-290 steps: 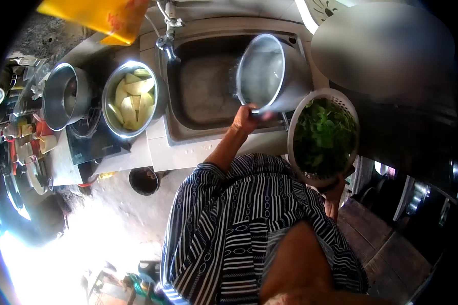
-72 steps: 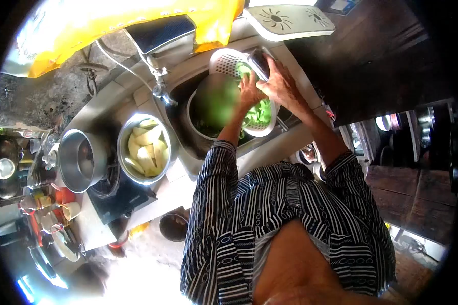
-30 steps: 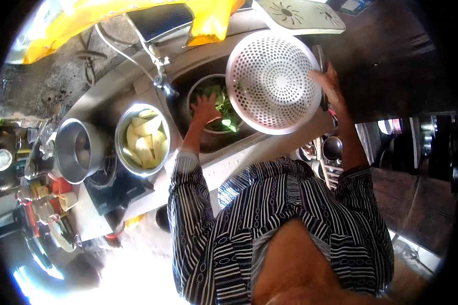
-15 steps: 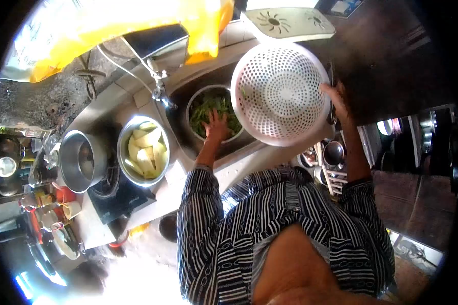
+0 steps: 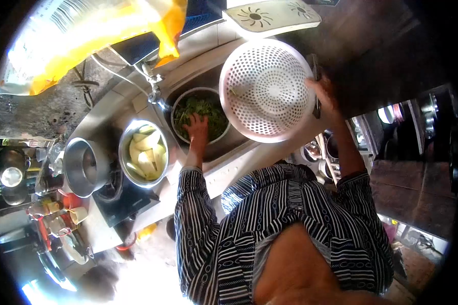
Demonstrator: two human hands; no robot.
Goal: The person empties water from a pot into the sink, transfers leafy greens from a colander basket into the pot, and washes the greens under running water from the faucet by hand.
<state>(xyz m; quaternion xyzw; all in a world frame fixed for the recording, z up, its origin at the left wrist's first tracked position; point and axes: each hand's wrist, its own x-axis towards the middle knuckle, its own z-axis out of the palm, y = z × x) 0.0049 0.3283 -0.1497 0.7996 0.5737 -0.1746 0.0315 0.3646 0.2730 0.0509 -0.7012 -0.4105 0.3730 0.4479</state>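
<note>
My left hand (image 5: 197,128) rests on leafy greens (image 5: 201,105) inside a round, pale-rimmed bowl (image 5: 175,114). Its fingers are spread, with the tips among the leaves. That bowl stands in the sink (image 5: 234,145). My right hand (image 5: 322,92) grips the right rim of a large white colander (image 5: 269,91). Tilted so its perforated inside shows, the colander covers the right part of the sink. A small bit of green clings inside it on the left.
Left of the sink, a metal bowl (image 5: 123,152) holds pale cut vegetable pieces (image 5: 146,155). Beyond it, a metal pot (image 5: 89,165) stands by a black cooktop (image 5: 119,208). A tap (image 5: 156,95) rises behind the sink, and a yellow-and-white bag (image 5: 86,46) occupies the upper left.
The view has shifted slightly, so the colander and the bowl of greens appear farther left. My left hand stays on the greens and my right hand keeps the colander's rim.
</note>
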